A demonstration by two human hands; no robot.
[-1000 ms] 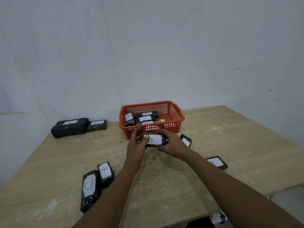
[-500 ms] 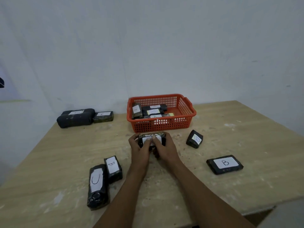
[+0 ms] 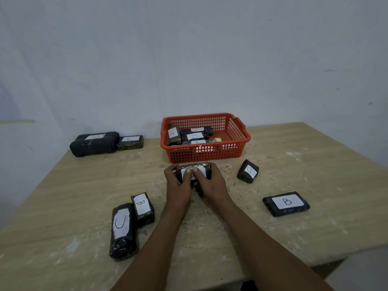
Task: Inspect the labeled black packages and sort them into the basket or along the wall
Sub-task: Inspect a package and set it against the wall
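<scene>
A person's left hand (image 3: 178,185) and right hand (image 3: 211,185) grip a black package (image 3: 194,172) between them just in front of the red basket (image 3: 237,131), fingers curled round its ends and both thumbs pressed side by side on its white label, which they largely hide (the letter cannot be read from here). The package is held low over the wooden table (image 3: 315,164), near the basket's front wall but apart from it; whether its underside touches the tabletop cannot be told. This looks like the inspection step: the parcel is in hand, not yet assigned. Several labelled packages already lie in the basket, one at its left end marked A and others that seem to read B, while a large dark bundle (image 3: 94,143) and a smaller package marked C (image 3: 130,141) sit along the wall (image 3: 105,59) to the left. Still loose on the table are a package marked B (image 3: 286,203) to the right, a tilted one (image 3: 247,171) beside the basket, and a pair at lower left, marked B (image 3: 143,207) and C (image 3: 122,229), lying touching. The next move probably calls for lifting the thumbs to read the letter, then carrying the parcel forward over the basket rim or left toward the wall.
</scene>
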